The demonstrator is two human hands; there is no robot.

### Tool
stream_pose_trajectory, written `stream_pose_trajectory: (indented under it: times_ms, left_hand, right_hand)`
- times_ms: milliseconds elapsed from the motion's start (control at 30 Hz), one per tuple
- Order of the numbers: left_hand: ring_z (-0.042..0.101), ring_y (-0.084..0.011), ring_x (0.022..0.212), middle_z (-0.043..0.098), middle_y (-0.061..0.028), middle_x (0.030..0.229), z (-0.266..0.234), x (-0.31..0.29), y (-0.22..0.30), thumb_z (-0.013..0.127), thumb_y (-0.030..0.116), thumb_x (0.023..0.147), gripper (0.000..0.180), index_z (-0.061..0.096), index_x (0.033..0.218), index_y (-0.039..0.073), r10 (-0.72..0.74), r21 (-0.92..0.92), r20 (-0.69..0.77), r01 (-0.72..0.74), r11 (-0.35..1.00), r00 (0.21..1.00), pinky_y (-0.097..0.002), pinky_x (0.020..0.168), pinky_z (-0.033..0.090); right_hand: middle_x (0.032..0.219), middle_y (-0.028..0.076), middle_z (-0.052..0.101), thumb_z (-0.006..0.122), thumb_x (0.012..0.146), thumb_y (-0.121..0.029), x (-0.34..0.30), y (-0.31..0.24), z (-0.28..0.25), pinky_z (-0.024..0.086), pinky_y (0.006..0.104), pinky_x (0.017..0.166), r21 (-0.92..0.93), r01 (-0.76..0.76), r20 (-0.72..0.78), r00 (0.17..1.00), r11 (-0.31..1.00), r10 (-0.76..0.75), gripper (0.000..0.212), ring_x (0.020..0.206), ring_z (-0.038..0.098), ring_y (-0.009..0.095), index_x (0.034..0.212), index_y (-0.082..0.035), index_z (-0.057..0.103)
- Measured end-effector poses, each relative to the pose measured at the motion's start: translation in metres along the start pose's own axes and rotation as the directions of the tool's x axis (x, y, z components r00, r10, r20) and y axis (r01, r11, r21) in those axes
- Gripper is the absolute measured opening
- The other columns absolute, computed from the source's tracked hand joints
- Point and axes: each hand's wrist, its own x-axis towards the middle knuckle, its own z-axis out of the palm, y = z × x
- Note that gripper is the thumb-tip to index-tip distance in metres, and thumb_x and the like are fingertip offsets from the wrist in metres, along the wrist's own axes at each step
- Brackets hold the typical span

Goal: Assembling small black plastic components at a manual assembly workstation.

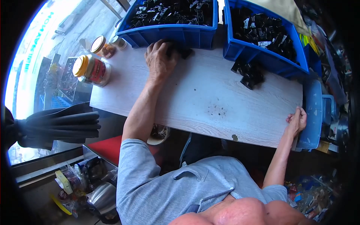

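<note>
My left hand [159, 60] reaches to the far side of the table, close against the front wall of the left blue bin [168, 36]. Its fingers curl around some black plastic parts [185, 53], which lie partly hidden beneath them. At the table's right edge is my right hand [296, 120], fingers bent together in a pinch. Whatever it may hold is too small to make out. A small heap of similar black plastic parts [250, 76] sits in front of the right blue bin [267, 56]. Both bins contain many black parts.
A yellow-lidded jar [92, 70] and a smaller jar [103, 48] stand at the table's left end, by the window. Beyond the right edge hangs an empty-looking blue tub [312, 112]. Dark specks [217, 110] dot the pale tabletop [187, 101]. A metal kettle [103, 200] is lower left.
</note>
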Motion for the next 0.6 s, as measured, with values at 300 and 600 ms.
stream_pose_trajectory:
  times_ms: [300, 600]
  left_hand:
    - [0.054, -0.0377, 0.123, 0.064, -0.0137, 0.128, -0.016, 0.028, 0.014, 0.074, 0.04, 0.085, 0.043, 0.07, 0.119, 0.013, 0.093, -0.044, -0.26, -0.107, 0.993, 0.961, -0.0535, 0.103, 0.041]
    - [0.05, -0.0406, 0.134, 0.053, -0.0199, 0.145, -0.011, 0.138, -0.025, 0.066, 0.065, 0.08, 0.076, 0.059, 0.142, 0.022, -0.103, 0.198, 0.409, 0.022, 0.98, 0.907, -0.0557, 0.106, 0.044]
  right_hand:
    - [0.059, -0.001, 0.053, 0.07, 0.095, -0.027, 0.006, 0.008, -0.002, 0.045, 0.0224, 0.046, 0.028, -0.007, -0.001, 1.0, 1.0, 0.007, 0.023, 0.054, 0.056, 0.009, 0.107, -0.007, 0.069]
    - [0.059, -0.001, 0.052, 0.07, 0.095, -0.027, 0.01, 0.013, -0.001, 0.045, 0.0228, 0.045, 0.048, -0.017, 0.008, 1.0, 0.999, 0.016, 0.023, 0.054, 0.056, 0.009, 0.107, -0.007, 0.069]
